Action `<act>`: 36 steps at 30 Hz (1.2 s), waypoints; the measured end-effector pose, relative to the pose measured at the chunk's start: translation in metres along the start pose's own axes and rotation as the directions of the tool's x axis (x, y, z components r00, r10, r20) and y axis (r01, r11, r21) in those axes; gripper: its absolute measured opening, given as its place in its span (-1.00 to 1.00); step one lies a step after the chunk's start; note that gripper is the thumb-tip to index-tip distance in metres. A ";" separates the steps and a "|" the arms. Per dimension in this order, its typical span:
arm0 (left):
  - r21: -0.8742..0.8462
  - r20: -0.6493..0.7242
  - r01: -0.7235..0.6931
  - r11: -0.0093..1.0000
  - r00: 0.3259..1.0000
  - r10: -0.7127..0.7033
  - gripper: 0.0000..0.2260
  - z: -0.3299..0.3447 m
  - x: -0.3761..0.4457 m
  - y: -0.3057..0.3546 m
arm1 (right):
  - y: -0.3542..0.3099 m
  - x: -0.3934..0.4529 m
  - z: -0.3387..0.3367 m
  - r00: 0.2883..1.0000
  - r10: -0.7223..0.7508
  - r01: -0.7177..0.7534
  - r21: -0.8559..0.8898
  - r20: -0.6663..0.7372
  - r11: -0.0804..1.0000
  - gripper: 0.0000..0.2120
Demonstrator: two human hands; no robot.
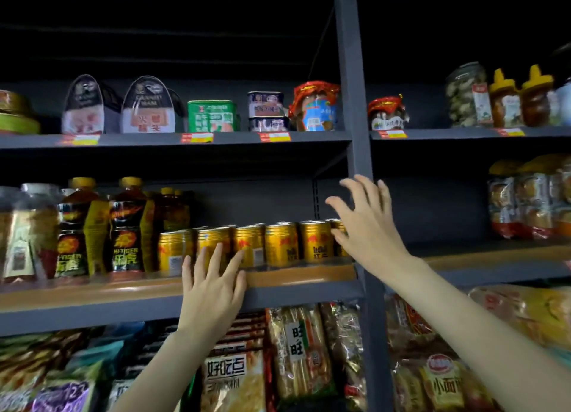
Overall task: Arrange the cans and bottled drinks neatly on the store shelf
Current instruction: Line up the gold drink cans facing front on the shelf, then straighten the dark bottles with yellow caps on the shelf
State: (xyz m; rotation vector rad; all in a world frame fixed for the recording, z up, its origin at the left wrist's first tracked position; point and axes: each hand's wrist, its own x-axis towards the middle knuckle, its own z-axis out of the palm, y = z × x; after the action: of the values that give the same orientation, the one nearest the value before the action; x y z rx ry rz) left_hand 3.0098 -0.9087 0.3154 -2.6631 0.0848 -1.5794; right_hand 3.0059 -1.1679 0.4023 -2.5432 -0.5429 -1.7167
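Six gold cans (247,246) stood in a front row on the middle shelf (123,291), with more can tops showing behind them. Left of the cans stood two large dark bottles (102,226), two smaller bottles (171,207) behind. The left hand (213,288) lay below the row, fingers straight and spread, tips over the second and third cans, gripping nothing. The right hand (367,223) was spread open at the row's right end, against the grey upright post (355,102), empty.
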 end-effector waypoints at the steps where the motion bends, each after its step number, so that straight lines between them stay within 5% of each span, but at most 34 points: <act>1: -0.015 -0.017 -0.005 1.000 1.000 0.005 -0.52 -0.001 0.001 -0.004 | -0.010 0.004 0.000 0.999 -0.033 0.034 -0.014 0.028 0.999 -0.52; 8: -0.142 -0.230 -0.118 0.983 0.970 0.083 -0.64 -0.030 -0.015 -0.064 | -0.096 0.035 0.018 0.976 -0.127 0.054 0.363 0.180 0.930 -0.42; 16: -0.051 -0.278 0.158 0.986 0.946 -0.166 -0.52 -0.079 -0.002 -0.192 | -0.188 0.091 0.031 0.930 -0.251 0.009 0.665 0.269 0.747 -0.38; 19: -0.019 -0.253 0.139 0.990 0.957 -0.139 -0.47 -0.075 -0.002 -0.228 | -0.224 0.102 0.039 0.928 -0.247 -0.025 0.707 0.279 0.707 -0.29; 24: -0.017 -0.177 -0.019 1.000 0.984 0.016 -0.48 -0.055 -0.007 -0.274 | -0.272 0.118 0.055 0.935 -0.069 -0.209 0.699 0.347 0.684 -0.10; 30: -0.075 -0.235 -0.071 0.995 0.971 0.052 -0.51 -0.044 -0.009 -0.279 | -0.320 0.128 0.076 0.924 0.224 -0.382 0.689 0.311 0.617 -0.13; 36: -0.134 -0.223 -0.075 0.988 0.974 0.043 -0.51 -0.045 -0.007 -0.277 | -0.326 0.095 0.058 0.877 0.466 -0.281 0.911 0.116 0.302 -0.21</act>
State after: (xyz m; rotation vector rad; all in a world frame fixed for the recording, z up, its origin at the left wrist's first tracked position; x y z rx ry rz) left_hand 2.9732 -0.6323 0.3489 -2.5447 0.2915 -1.9104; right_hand 2.9917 -0.8234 0.4097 -1.4892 -0.5754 -0.9611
